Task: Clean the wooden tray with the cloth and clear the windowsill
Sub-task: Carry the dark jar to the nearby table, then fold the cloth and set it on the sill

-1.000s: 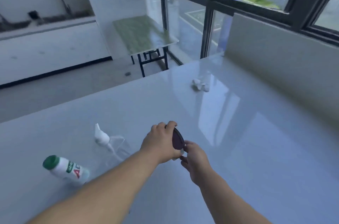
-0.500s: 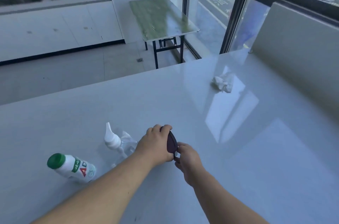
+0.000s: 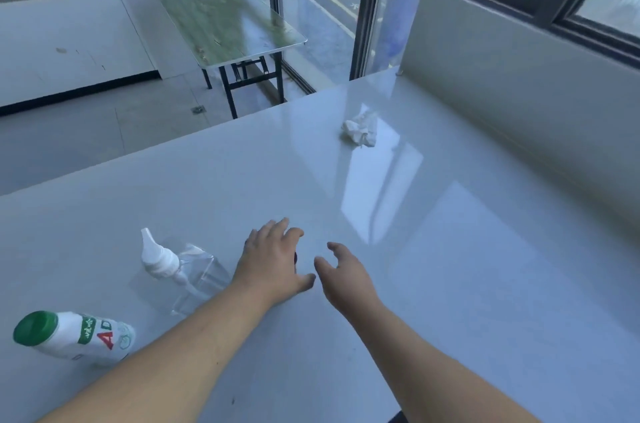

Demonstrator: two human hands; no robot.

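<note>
My left hand [image 3: 273,260] lies flat on the glossy white windowsill [image 3: 450,266], fingers spread. Only a thin sliver of a dark round object [image 3: 295,258] shows at the hand's right edge; the rest is hidden under the palm. Just to the right, my right hand [image 3: 343,272] hovers with its fingers apart and curled, holding nothing. A crumpled white cloth [image 3: 360,132] lies farther back on the sill, well beyond both hands.
A clear spray bottle [image 3: 180,270] with a white nozzle lies on its side left of my left hand. A white bottle with a green cap [image 3: 72,336] lies at the near left. A grey wall panel [image 3: 519,76] borders the sill's right side. A green folding table [image 3: 225,17] stands on the floor beyond.
Both hands held the dark round object upright between them before. Now it is down under my flattened left hand, and my right hand has let go and opened.
</note>
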